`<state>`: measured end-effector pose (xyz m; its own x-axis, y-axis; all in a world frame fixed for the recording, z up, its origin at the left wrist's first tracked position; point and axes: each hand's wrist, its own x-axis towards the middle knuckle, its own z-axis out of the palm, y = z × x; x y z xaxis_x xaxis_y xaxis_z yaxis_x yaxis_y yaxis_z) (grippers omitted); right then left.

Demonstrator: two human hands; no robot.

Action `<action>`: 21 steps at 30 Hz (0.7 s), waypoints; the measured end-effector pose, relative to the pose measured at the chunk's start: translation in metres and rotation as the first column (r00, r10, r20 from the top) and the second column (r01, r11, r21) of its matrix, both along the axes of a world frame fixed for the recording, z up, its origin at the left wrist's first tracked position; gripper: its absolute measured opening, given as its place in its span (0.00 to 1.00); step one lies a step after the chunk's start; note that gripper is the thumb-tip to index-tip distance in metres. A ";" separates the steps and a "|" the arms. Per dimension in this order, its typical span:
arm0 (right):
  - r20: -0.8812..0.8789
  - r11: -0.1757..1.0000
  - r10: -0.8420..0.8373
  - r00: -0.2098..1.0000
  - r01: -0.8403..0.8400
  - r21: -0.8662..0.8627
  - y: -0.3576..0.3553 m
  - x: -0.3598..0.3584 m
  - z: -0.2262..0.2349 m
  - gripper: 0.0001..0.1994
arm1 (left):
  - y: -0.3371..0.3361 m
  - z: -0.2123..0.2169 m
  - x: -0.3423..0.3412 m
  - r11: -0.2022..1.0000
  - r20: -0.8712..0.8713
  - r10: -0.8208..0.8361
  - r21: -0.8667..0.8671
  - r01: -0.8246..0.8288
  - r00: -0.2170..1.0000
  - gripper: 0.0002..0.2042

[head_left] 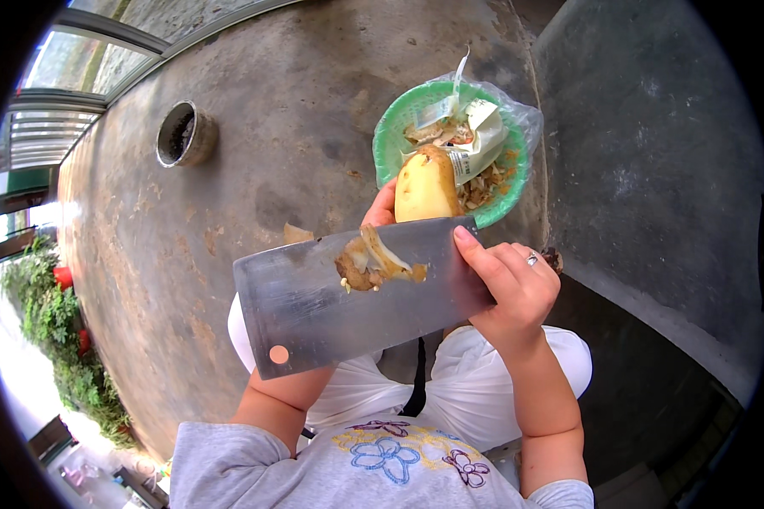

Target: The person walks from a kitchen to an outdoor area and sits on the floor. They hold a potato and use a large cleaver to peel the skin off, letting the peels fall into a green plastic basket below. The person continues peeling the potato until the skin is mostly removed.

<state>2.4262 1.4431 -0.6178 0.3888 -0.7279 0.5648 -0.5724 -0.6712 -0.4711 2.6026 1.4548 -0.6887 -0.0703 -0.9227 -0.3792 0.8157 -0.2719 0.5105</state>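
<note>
My right hand (518,293) is closed round the handle end of a wide cleaver (314,318), its thumb pressed on the blade. Brown potato peelings (372,261) cling to the flat of that blade. Beyond it, a large potato (424,188) shows pale yellow flesh, with brown skin left along its top and edge. My left hand (382,206) grips the potato from its left side; most of this hand is hidden behind the cleaver. Under and past the potato stands a green plastic basket (388,127) with peelings and a white wrapper (485,140) inside.
A grey round pot (199,140) with dark contents stands on the concrete floor (289,110) at the far left. A dark grey wall (654,136) rises on the right. Green plants (51,314) and glazed metal-framed doors (76,64) line the left side. My white-trousered knees flank the work.
</note>
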 end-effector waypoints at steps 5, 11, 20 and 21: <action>0.001 0.999 -0.026 1.000 0.026 -0.020 -0.005 -0.004 -0.006 0.25 | 0.001 0.003 0.006 1.000 0.054 -0.030 -0.002 0.030 0.998 0.28; 0.040 0.996 -0.077 0.996 0.078 -0.034 -0.011 -0.005 -0.012 0.22 | 0.015 0.019 0.007 0.998 0.029 -0.059 0.011 0.059 0.998 0.27; -0.004 0.989 -0.145 0.989 0.145 0.026 -0.008 0.000 -0.010 0.21 | 0.031 -0.014 0.005 0.999 -0.047 -0.034 -0.013 0.034 0.998 0.25; -0.015 0.988 -0.146 0.989 0.146 0.049 -0.007 -0.001 -0.008 0.21 | 0.032 -0.016 0.005 0.999 -0.059 -0.036 -0.027 0.034 0.998 0.24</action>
